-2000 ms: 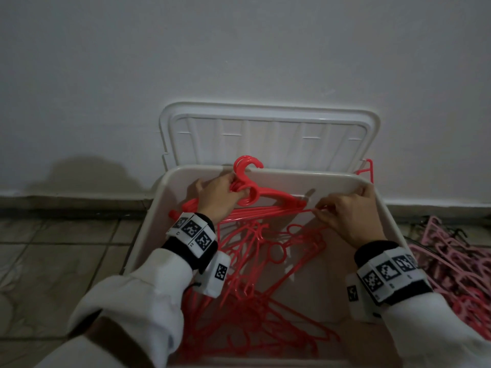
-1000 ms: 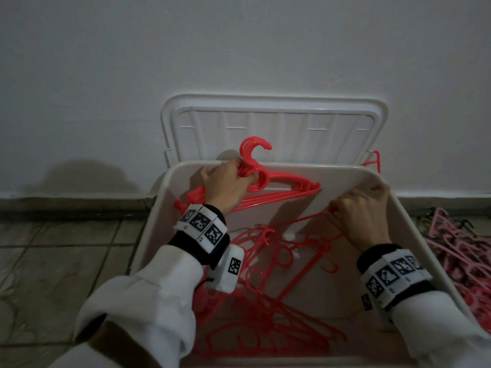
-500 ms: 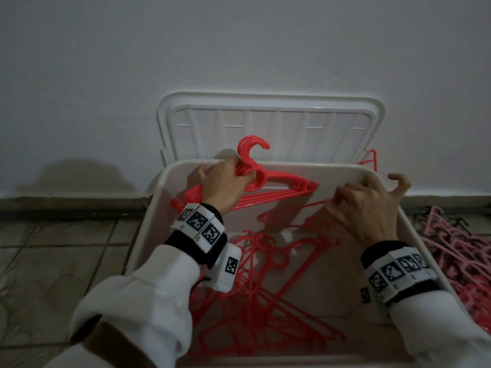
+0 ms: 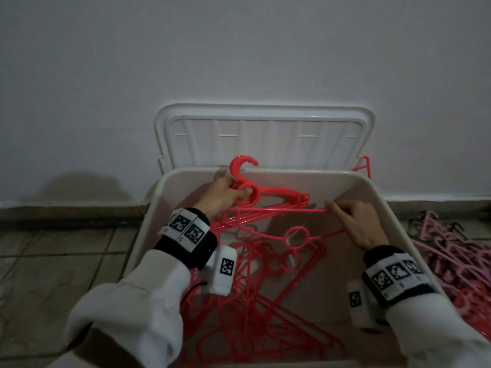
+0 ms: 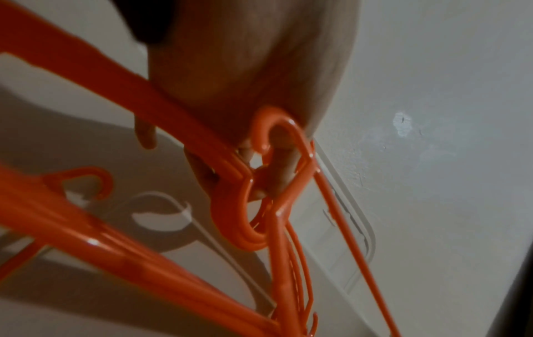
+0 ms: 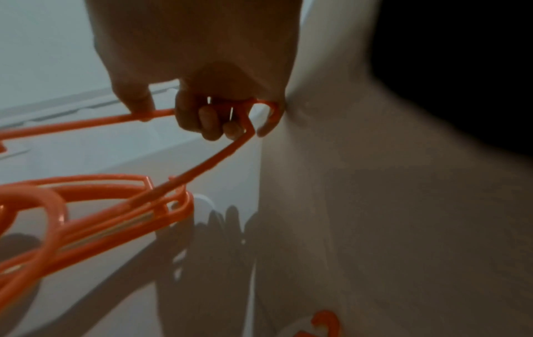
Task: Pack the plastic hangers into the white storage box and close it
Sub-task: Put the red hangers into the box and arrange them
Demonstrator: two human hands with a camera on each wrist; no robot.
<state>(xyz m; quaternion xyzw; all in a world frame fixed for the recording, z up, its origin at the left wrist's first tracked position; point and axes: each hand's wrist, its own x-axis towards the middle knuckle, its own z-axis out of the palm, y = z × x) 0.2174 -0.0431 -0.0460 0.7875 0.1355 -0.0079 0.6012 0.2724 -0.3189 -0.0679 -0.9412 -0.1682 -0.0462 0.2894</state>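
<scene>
A white storage box (image 4: 170,208) was seen open on a tiled floor (image 4: 53,261), its lid (image 4: 265,134) propped upright against the far wall (image 4: 239,49), presumably so that the mouth was kept free for loading. A tangle of red plastic hangers (image 4: 252,309) was spread across the box bottom, while a pink heap (image 4: 457,261) was left outside on the right, still to be packed. A bundle of red hangers (image 4: 279,193) was held at the far left of the box, near the rim, the left hand (image 4: 223,195) being curled round the necks, as if to keep the hooks lined up in one stack. A single hanger (image 4: 295,236) was pinched at its right end by the fingers (image 6: 210,123) of the right hand (image 4: 356,227), apparently so it could be squared up with the bundle. Compared with half a second before, when the right fingers were spread loosely above the loose hangers, that hand was now closed on the hanger end, and the hanger had been raised clear of the pile. The left hand's grip on the bundle had hardly changed.
</scene>
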